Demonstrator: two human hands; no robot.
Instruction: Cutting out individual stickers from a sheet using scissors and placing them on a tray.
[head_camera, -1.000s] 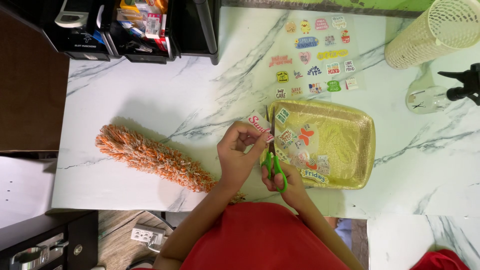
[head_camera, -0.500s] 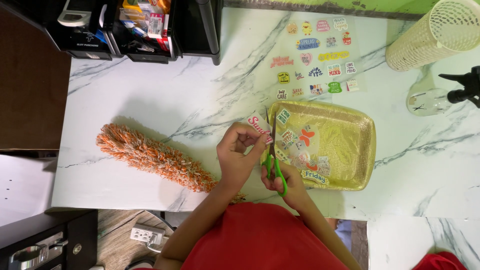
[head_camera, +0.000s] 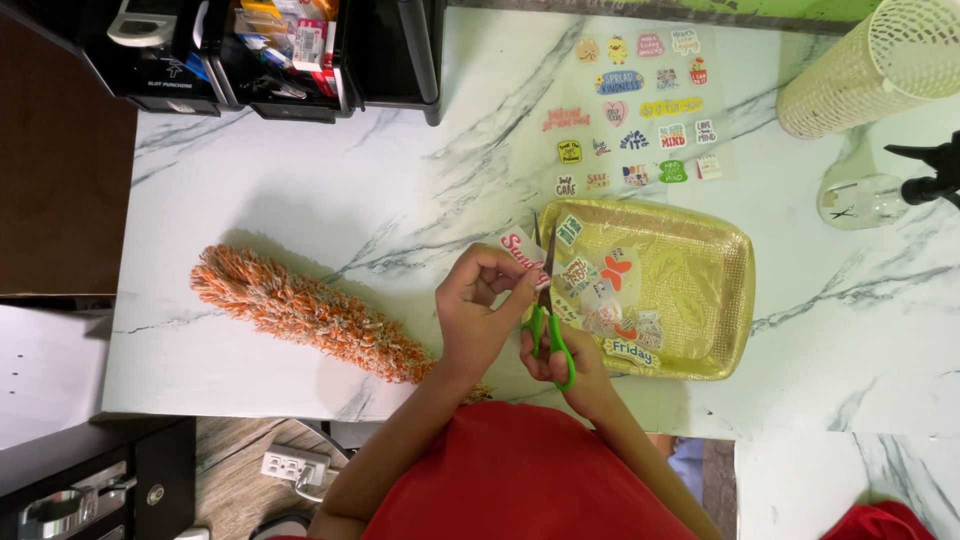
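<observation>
Pinching a sticker cutout (head_camera: 522, 247) at frame centre, left hand (head_camera: 478, 315) holds it just left of green-handled scissors (head_camera: 548, 320) gripped upright by right hand (head_camera: 572, 362), beside the gold tray (head_camera: 720, 300) on the tabletop (head_camera: 300, 200).

White marble table (head_camera: 300, 180), wooden floor (head_camera: 240, 450)

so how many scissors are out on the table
1: green-handled scissors in the right hand, at the gold tray's left edge, beside the left hand holding a sticker piece. None visible elsewhere.
</observation>
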